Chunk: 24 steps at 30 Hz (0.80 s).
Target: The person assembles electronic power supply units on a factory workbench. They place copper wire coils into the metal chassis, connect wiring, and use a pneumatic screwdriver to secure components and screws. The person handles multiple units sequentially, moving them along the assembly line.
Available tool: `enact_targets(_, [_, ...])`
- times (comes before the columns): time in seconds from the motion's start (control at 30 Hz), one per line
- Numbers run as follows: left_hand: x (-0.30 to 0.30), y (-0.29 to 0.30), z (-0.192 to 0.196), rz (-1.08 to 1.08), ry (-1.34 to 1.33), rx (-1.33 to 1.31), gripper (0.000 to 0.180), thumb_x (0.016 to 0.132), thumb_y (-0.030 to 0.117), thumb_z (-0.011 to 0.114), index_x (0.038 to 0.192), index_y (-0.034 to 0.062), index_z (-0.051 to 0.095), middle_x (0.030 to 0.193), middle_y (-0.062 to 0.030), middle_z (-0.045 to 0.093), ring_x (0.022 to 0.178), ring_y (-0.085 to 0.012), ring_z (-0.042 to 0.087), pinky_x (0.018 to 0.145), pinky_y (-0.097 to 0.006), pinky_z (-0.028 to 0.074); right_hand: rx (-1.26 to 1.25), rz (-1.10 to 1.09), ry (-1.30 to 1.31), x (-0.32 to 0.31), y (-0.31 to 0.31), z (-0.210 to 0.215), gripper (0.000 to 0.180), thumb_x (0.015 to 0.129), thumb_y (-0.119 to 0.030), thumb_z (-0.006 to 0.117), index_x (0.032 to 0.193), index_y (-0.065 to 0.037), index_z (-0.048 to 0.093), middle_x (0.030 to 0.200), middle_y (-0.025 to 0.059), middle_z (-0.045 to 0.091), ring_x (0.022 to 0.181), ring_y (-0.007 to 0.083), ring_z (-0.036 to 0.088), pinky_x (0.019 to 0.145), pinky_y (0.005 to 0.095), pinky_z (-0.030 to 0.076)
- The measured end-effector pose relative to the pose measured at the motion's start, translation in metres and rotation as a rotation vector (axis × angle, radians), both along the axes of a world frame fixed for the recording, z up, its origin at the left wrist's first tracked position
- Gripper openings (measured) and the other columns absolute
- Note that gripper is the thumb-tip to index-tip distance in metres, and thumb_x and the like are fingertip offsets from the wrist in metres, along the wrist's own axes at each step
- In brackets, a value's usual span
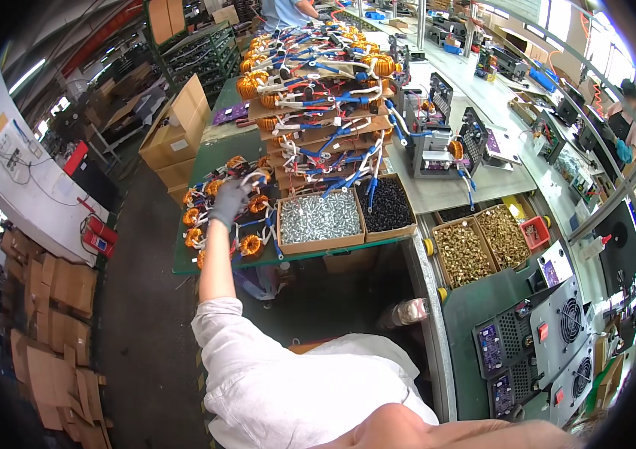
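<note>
My left hand (229,202), in a dark grey glove, reaches forward over a group of copper-wound ring coils (251,245) lying on the green bench top (183,260). Its fingertips are at a white-sleeved lead (259,177) among the coils. They blend into the dark surroundings, so their grip cannot be made out. Blue and white leads with ring lugs run from the coils. Right of the hand stands a cardboard box of silver screws (319,218), with a box of black screws (387,206) beside it. My right hand does not show.
Stacked cardboard layers of coils (325,112) rise behind the screw boxes. To the right are brass-coloured parts (464,252), a red bin (535,233) and grey housings with fans (568,322). Open cartons (175,131) stand at left. Another person (284,13) is at the far end.
</note>
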<state>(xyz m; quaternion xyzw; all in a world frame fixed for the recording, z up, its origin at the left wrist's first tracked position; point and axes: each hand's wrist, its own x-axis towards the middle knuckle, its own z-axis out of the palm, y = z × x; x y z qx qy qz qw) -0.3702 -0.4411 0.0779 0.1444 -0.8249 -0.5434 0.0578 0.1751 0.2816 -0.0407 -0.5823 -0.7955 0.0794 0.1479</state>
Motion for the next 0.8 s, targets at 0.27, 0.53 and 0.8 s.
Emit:
enact_targets(0.27, [-0.066, 0.048, -0.013, 0.458, 0.522, -0.664, 0.036, 0.092, 0.04, 0.058, 0.115, 0.0134, 0.063, 0.094, -0.0199, 0.069, 0.088, -0.0406, 0.066, 0.072, -0.053, 0.049, -0.063, 0.045, 0.055, 0.013, 0.018, -0.016, 0.045, 0.099, -0.042, 0.046, 0.107, -0.004, 0.068, 0.1, 0.0198, 0.069, 0.09, 0.0401, 0.064, 0.075, 0.0482, 0.047])
enact_targets(0.53, [-0.086, 0.027, -0.026, 0.31, -0.433, -0.77, 0.053, 0.094, 0.03, 0.051, 0.134, -0.0036, 0.043, 0.121, -0.0272, 0.064, 0.111, -0.0378, 0.065, 0.087, -0.056, 0.052, -0.125, -0.094, 0.038, -0.017, -0.022, 0.027, 0.045, 0.093, -0.051, 0.048, 0.091, -0.015, 0.075, 0.093, 0.0135, 0.072, 0.084, 0.0353, 0.067, 0.074, 0.0479, 0.05])
enact_targets(0.8, [-0.138, -0.056, -0.074, 0.203, -0.199, -0.843, 0.029, 0.088, 0.023, 0.055, 0.104, 0.0049, 0.071, 0.107, -0.0211, 0.07, 0.101, -0.036, 0.067, 0.083, -0.048, 0.054, -0.071, -0.019, 0.016, -0.017, -0.011, 0.021, 0.045, 0.093, -0.052, 0.05, 0.093, -0.015, 0.075, 0.093, 0.0146, 0.072, 0.084, 0.036, 0.067, 0.074, 0.047, 0.05])
